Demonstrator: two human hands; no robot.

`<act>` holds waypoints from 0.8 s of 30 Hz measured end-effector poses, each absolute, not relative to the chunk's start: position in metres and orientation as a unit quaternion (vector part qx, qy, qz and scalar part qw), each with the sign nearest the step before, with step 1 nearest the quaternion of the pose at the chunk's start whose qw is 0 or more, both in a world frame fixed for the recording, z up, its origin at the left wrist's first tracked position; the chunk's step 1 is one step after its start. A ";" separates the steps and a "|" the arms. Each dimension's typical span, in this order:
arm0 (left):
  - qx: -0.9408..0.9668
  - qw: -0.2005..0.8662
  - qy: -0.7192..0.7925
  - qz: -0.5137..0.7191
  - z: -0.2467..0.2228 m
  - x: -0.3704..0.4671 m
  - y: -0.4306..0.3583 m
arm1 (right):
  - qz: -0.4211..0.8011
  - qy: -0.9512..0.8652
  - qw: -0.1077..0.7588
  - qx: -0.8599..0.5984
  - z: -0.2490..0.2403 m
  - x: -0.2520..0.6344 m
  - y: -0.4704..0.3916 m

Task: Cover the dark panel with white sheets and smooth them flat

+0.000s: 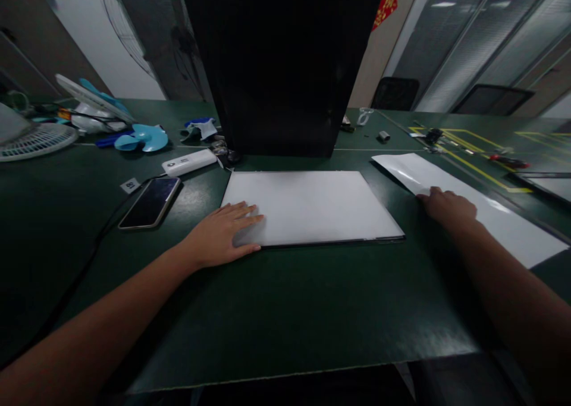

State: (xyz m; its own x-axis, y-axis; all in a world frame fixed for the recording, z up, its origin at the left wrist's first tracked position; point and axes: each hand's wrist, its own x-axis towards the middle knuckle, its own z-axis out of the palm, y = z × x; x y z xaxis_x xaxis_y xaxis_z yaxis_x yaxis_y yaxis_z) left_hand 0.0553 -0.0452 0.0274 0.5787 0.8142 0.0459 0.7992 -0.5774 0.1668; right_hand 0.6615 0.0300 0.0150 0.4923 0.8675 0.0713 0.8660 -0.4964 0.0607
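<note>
A flat white rectangular panel (307,206) with thin dark edges lies on the green tabletop in front of me. My left hand (225,233) rests on its left end, fingers spread over the white surface and thumb along the near edge. Off to the right, my right hand (448,206) is closed on the near edge of a glossy white sheet (499,215). The sheet's far left corner curls up from the table. My right fingertips are partly hidden, but the sheet's edge runs into them.
A smartphone (150,202) and a white power bank (190,162) lie left of the panel. Behind it stands a tall black panel (285,66). Fan parts, including a blue blade (141,138), are at the far left. A red-handled tool (508,161) lies far right.
</note>
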 end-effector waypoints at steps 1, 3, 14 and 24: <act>0.885 0.066 0.455 0.068 0.027 0.055 -0.045 | 0.045 0.496 0.022 0.867 0.018 0.658 0.028; 0.884 0.070 0.455 0.078 0.027 0.054 -0.045 | 0.057 0.489 0.032 0.870 0.025 0.653 0.025; 0.723 0.098 0.618 0.295 0.018 0.050 -0.035 | 0.317 0.591 -0.272 0.690 0.062 0.567 -0.020; 0.485 0.332 0.605 0.537 0.006 0.046 -0.015 | 0.027 0.895 -0.121 0.429 0.033 0.474 -0.050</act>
State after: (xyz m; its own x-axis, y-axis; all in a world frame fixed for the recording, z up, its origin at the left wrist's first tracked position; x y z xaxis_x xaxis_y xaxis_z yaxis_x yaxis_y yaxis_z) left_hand 0.0458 -0.0153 0.0061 -0.3081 0.9439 0.1188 0.2303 -0.0472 0.9720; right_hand 0.4735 -0.0495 0.0333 -0.6021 0.7618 0.2390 0.7746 0.6299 -0.0562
